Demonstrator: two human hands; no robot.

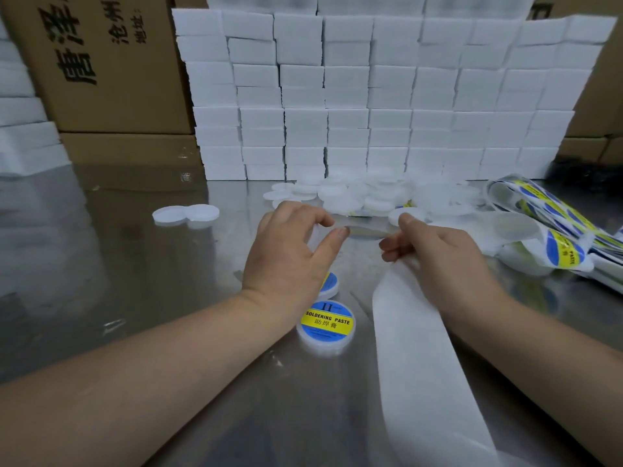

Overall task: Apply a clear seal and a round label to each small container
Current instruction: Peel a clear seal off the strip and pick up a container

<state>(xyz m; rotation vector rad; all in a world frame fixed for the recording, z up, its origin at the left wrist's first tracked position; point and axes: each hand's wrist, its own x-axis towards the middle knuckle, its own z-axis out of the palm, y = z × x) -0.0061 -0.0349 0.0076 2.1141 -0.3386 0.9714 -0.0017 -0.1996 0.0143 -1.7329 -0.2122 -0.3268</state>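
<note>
a white backing strip [414, 348] is trailing from the right hand [448, 261], which is pinching it; the left hand [286, 257] is pinching a clear seal [365, 229] over 2 soldering paste containers [326, 323].

Stacked boxes [371, 96] behind loose lids [357, 193], labelled container [326, 323] nearest, label strips [553, 227] right

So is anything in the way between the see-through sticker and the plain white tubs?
Nothing visible is. The left hand pinches the clear seal, its other end at the right hand gripping the backing strip. The pile of unlabelled containers lies just behind, with only open space between.
</note>
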